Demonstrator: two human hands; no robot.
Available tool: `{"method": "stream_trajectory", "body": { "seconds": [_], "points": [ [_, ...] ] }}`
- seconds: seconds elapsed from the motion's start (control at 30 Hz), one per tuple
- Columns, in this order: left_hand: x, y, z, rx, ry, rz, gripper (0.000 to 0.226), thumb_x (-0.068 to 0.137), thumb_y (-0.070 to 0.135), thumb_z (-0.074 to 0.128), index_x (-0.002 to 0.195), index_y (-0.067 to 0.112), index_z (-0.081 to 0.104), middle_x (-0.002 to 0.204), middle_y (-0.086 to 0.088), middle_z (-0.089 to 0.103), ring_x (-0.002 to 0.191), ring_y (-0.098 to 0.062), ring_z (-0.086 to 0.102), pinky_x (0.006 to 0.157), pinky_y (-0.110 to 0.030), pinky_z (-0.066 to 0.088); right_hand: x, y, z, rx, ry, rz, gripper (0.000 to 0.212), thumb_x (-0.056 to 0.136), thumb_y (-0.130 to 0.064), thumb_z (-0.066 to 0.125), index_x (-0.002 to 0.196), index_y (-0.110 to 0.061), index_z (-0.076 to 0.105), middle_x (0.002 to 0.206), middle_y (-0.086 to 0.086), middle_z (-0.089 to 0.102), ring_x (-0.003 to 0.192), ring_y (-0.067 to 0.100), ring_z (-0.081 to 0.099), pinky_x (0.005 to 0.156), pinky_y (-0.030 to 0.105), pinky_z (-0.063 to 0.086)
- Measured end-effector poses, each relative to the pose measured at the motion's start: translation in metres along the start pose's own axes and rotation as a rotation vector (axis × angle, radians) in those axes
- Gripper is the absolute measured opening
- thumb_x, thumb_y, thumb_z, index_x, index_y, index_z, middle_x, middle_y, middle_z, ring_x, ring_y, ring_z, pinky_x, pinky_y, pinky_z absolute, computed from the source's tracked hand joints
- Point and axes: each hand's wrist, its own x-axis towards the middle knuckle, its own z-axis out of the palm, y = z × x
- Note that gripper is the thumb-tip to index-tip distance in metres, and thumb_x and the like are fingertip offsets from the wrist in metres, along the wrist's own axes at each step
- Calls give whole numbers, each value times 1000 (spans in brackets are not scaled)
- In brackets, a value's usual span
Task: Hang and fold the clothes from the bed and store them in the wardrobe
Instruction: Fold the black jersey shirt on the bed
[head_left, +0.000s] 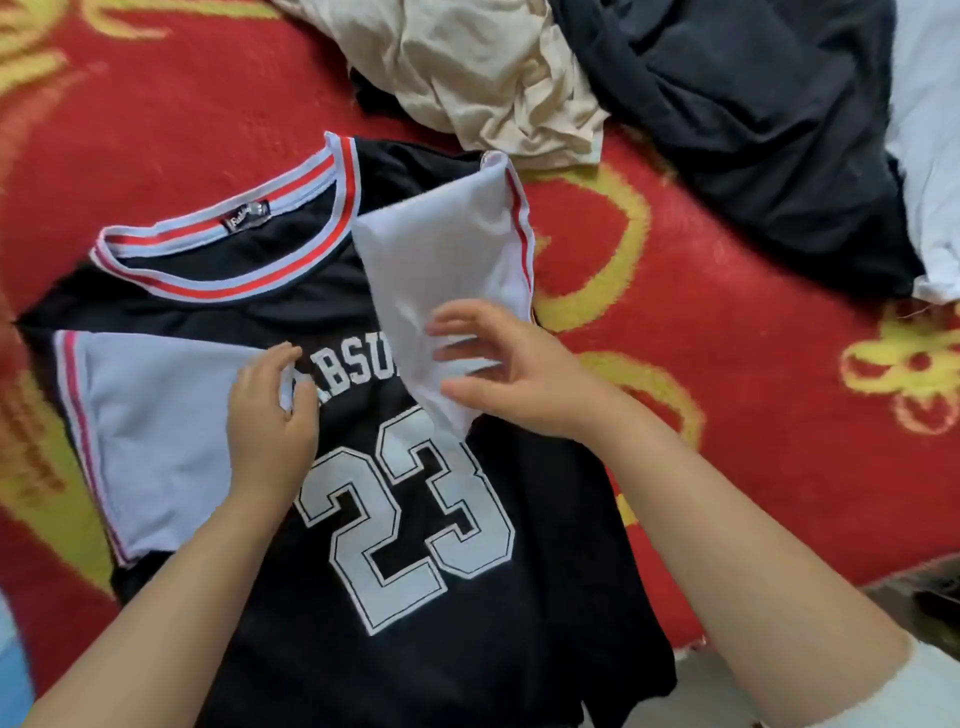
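**Soft jersey, sleeves turned in: a light, floppy fold**

Spread flat on the red-and-yellow patterned bedcover, front side up: a black jersey with a white "23" at mid-chest. Taken as the landmark from here on.

Handling, judged by look: light, limp knit, no stiffness at all, likely to sag and slide unless supported along an edge. Not fragile. Smooth cloth over a fuzzy cover, so probably some drag when shifted. Best taken at the hems, shoulder seams or ribbed trim rather than mid-panel; flat palms for smoothing, pinches at corners for folding.

Left of the number: white left sleeve, red-and-white striped cuff outward, lying flat across the chest. Its inner edge pinched by the left hand, fingers curled narrowly on the cloth just beside the lettering.

Above and right of the number: white right sleeve, folded inward over the print, slightly creased. Right hand resting on it, fingers spread and loosely bent, pressing rather than clamping.

Above the number: ribbed collar in white and red stripes, small label inside.

Further above and to the right, well apart: crumpled beige garment, dark heap, white cloth at the far edge, all unfolded.
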Motion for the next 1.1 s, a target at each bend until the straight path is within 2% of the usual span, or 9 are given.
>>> {"method": "stream_trajectory", "body": {
  "seconds": [0.07,0.23,0.33,0.4,0.53,0.63,0.8,1.0,1.1],
  "points": [
    [3,-8,-14,-36,22,-70,32,92,11,45,119,-4,55,118,-22,55,112,-35,49,89,-31,37,-2,9,16,-3,-48,60,31,88,-5,57,114,-21,50,109,-10,52,103,6,53,90,21,46],
    [19,0,-13,-37,27,-44,33,93,10,44,123,-2,52,122,-17,54,114,-31,50,91,-33,39,-10,52,-2,-476,629,5,27,76,3,49,98,3,65,98,13,64,94,31,57,79,15,33],
    [40,26,2,34,12,106,32,92,6,48,121,-5,53,118,-20,56,112,-33,49,95,-35,35,-15,79,-12,-645,530,101,51,72,-7,52,123,-2,52,121,15,52,113,33,45,91,14,21],
    [61,51,16,62,-2,173,34,93,12,49,123,-4,52,121,-19,55,115,-32,47,95,-31,31,-14,93,-10,-717,428,144,61,77,-8,60,135,-9,42,123,13,46,113,31,43,95,28,32],
    [107,102,52,114,-145,139,35,93,33,47,99,0,58,98,-17,58,108,-35,51,74,-36,35,-6,112,-1,-767,535,26,54,68,-1,53,121,-11,54,78,15,54,59,33,56,42,35,45],
    [130,126,75,109,-303,-20,47,93,42,47,110,-1,55,101,-16,56,96,-29,53,70,-29,34,-6,118,-3,-756,607,-96,40,72,-11,37,110,-21,46,70,13,50,45,29,49,32,29,39],
    [147,125,93,-199,-478,-107,25,92,27,50,70,16,52,68,2,46,76,-17,47,64,-26,37,-13,130,-17,-851,662,-158,45,68,-6,34,106,-25,49,79,3,37,46,24,46,43,18,26],
    [145,110,95,25,-321,195,29,91,33,53,68,18,43,64,7,39,58,-5,36,55,-27,28,-15,136,-19,-873,574,-76,55,68,-7,34,110,-15,68,70,14,51,55,30,54,48,30,44],
    [136,96,73,119,-424,162,29,87,42,57,78,16,50,67,5,44,59,-7,41,53,-26,32,-19,128,-21,-782,534,53,52,83,-8,46,135,-15,47,91,17,53,77,34,55,63,37,49]
  ]
}}
